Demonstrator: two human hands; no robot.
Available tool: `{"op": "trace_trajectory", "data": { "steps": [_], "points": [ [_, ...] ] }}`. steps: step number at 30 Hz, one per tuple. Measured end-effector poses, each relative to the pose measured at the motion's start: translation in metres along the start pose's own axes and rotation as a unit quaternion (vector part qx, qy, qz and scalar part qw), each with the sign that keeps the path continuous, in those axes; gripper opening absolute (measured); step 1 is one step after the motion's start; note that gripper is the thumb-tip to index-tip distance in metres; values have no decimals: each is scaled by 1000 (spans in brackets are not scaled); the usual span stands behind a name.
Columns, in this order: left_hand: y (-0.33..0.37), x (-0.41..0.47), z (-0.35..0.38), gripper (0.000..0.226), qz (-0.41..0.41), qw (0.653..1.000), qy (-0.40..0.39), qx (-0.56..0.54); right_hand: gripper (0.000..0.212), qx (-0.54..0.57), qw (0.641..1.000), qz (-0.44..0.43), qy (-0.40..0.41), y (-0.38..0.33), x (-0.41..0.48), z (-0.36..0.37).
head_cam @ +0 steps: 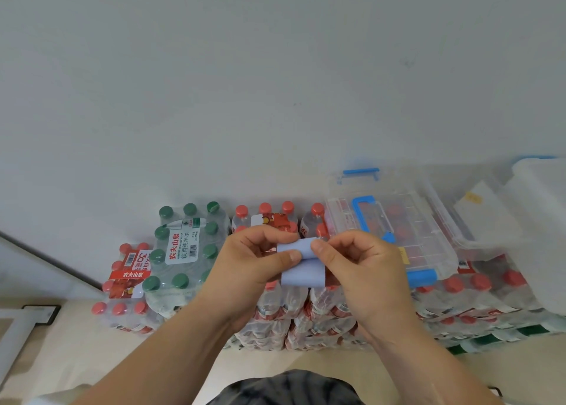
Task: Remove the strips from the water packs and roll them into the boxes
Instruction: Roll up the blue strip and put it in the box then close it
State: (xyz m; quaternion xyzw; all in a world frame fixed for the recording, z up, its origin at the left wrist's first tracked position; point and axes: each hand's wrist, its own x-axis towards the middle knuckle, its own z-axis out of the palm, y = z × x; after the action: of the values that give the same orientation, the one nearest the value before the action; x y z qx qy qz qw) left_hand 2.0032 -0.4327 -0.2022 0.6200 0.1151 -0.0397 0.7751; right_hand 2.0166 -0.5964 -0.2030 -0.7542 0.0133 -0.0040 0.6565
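Blue strip (pixel 303 274): left hand (pixel 251 262) and right hand (pixel 356 265) fingers are pinching its folded top; tight, even rolling advised for clear box (pixel 410 221) at two o'clock.

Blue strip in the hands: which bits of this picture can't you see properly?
Head view:
- the blue strip: partly covered by the thumbs of the left hand and the right hand, so how far it is rolled is unclear.
- the clear box: contents blurred through the lid.
- the white box: cut off by the right edge.
- the red-capped packs: the middle ones are hidden behind both hands.
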Motion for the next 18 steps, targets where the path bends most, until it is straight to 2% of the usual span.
{"op": "trace_trajectory", "data": {
  "steps": [6,14,18],
  "points": [
    [3,0,1,8,-29,999,-7,-22,15,-8,1000,-19,-7,4,0,-3],
    [2,2,1,12,-26,999,-22,-18,5,22,999,-17,-35,2,0,-10],
    [-4,3,10,15,-19,999,-28,-25,8,38,999,1,-29,0,-1,-19]
  ]
}}
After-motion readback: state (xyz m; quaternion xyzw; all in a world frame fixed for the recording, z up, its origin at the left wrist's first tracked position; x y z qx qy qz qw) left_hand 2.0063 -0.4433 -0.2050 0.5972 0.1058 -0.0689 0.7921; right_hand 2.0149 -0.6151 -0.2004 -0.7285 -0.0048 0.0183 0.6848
